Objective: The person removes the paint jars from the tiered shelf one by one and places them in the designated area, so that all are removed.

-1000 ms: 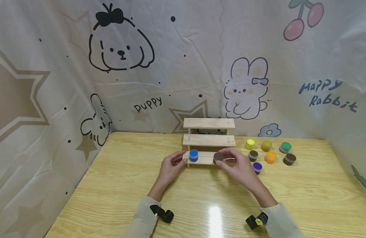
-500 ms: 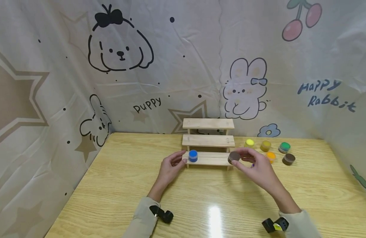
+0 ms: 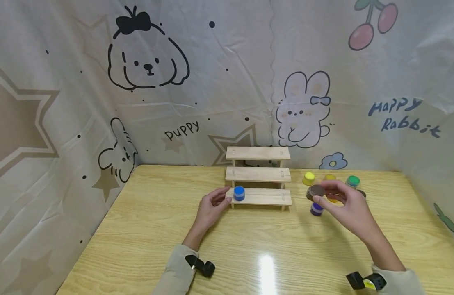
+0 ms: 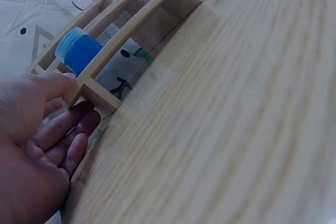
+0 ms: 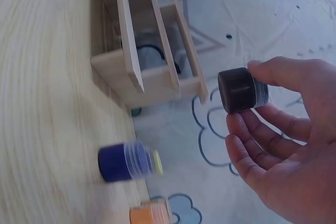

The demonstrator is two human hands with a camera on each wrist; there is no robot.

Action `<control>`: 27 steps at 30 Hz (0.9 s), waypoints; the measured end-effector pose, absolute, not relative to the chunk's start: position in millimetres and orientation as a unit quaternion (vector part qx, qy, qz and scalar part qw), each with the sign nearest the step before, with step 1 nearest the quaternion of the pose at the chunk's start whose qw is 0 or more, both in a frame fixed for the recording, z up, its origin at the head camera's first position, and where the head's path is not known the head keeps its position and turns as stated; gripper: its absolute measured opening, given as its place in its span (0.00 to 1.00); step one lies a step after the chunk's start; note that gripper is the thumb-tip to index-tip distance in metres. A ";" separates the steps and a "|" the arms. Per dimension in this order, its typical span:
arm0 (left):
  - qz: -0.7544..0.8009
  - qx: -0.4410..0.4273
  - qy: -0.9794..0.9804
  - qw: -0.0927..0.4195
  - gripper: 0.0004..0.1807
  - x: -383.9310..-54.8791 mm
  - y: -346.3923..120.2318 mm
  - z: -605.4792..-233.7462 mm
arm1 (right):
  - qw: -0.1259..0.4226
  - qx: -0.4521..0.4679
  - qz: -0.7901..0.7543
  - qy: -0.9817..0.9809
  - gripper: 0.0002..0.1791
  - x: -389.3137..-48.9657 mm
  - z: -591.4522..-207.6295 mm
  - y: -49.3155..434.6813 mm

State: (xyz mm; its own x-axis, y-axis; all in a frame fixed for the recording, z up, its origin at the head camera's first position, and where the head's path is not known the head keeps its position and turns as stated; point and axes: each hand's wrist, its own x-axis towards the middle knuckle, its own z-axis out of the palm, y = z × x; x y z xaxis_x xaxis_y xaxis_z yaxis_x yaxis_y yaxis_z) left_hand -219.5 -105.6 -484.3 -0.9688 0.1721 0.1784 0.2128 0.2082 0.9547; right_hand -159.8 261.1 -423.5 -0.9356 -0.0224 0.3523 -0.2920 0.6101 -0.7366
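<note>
A three-tier wooden display stand (image 3: 263, 197) stands at the back of the table. My left hand (image 3: 211, 209) grips the left end of its lowest step, the thumb on top and the fingers curled below in the left wrist view. A blue paint pot (image 3: 239, 194) sits on that step, close to the left thumb. To the right of the stand, my right hand (image 3: 350, 209) pinches a dark brown paint pot (image 5: 239, 88) between thumb and fingers, raised above the table. In the head view it overlaps the pots behind it.
Around the right hand stand a yellow pot (image 3: 309, 179), a purple pot (image 3: 317, 209) and a green pot (image 3: 353, 181). An ochre pot (image 3: 330, 177), an orange pot (image 5: 140, 215) and dark pots are partly hidden. A printed curtain (image 3: 249, 82) hangs behind the table.
My right hand has carried the dark brown pot off the lowest step's right part and rightward over the other pots. The left hand and the blue pot have stayed in place.
</note>
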 end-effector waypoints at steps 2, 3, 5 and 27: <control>-0.616 -0.124 -0.777 0.017 0.22 -219.5 -105.8 -484.5 | 0.157 0.082 0.433 -0.884 0.21 -158.9 -423.7 268.3; -0.616 -0.125 -0.778 0.018 0.22 -219.6 -105.9 -484.5 | 0.158 0.079 0.435 -0.883 0.21 -158.7 -424.0 272.1; -0.614 -0.125 -0.779 0.019 0.22 -220.0 -106.1 -484.5 | 0.158 0.073 0.441 -0.881 0.21 -158.7 -426.1 280.1; -0.610 -0.121 -0.783 0.020 0.22 -240.4 -110.8 -522.0 | 0.079 -0.018 0.420 -0.904 0.25 -165.8 -466.7 336.6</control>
